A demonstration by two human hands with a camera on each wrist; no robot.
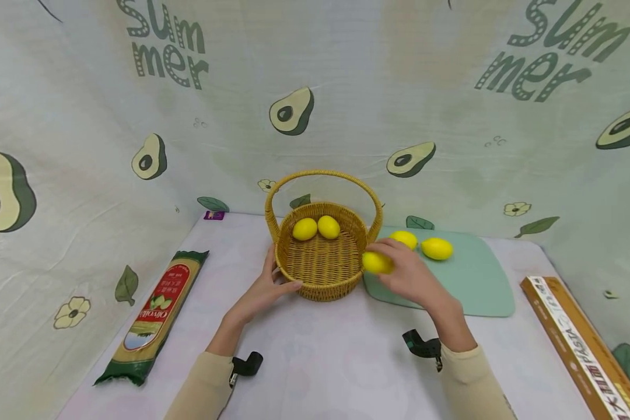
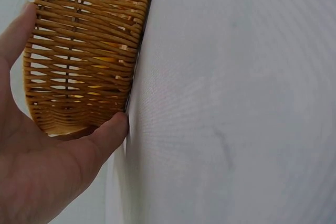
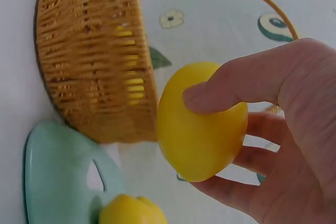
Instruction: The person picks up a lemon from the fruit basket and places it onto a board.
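Observation:
A woven wicker basket with a tall arched handle holds two lemons toward its back. My left hand grips the basket's front-left side; in the left wrist view its thumb presses low on the wall near the tabletop. Pinched between thumb and fingers of my right hand is another lemon, which overlaps the basket's right rim in the head view. Behind that hand, two lemons rest on a light green cutting board.
At the left lies a green-ended bag of pasta. A long pasta box runs along the right edge. Near the back left corner sits a small purple packet. A printed cloth hangs behind the table.

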